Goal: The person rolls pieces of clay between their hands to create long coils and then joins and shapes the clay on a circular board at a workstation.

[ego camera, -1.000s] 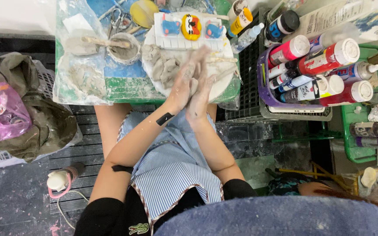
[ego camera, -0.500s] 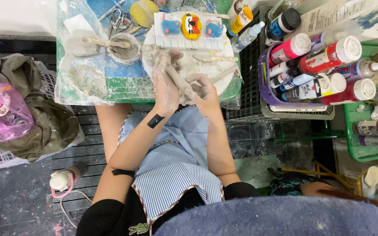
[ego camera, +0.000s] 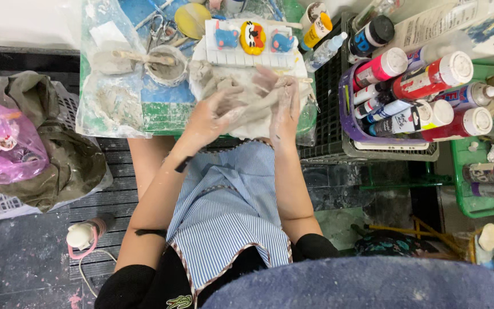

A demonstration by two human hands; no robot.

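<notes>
Both of my hands are smeared with grey clay and press a long grey clay roll (ego camera: 254,105) between their palms, over a white board (ego camera: 247,129) at the table's near edge. My left hand (ego camera: 208,117) is at the roll's lower left end, and my right hand (ego camera: 287,98) is at its upper right end with the fingers stretched out. More lumps of grey clay (ego camera: 207,74) lie on the board just beyond the hands. A white tray (ego camera: 224,57) behind them carries two blue figures and one orange-yellow figure (ego camera: 253,37).
A bowl of grey slip with a brush (ego camera: 167,64) and scissors (ego camera: 158,28) lie at the table's left. A purple basket (ego camera: 350,123) of paint bottles stands on a black crate at the right, beside a green crate (ego camera: 464,189). A pink bag (ego camera: 1,143) and an olive bag (ego camera: 67,166) lie on the floor at the left.
The hands have gone on rubbing the clay between the palms. The left hand slid back and left, the right hand forward, and the roll now lies slanted and longer.
</notes>
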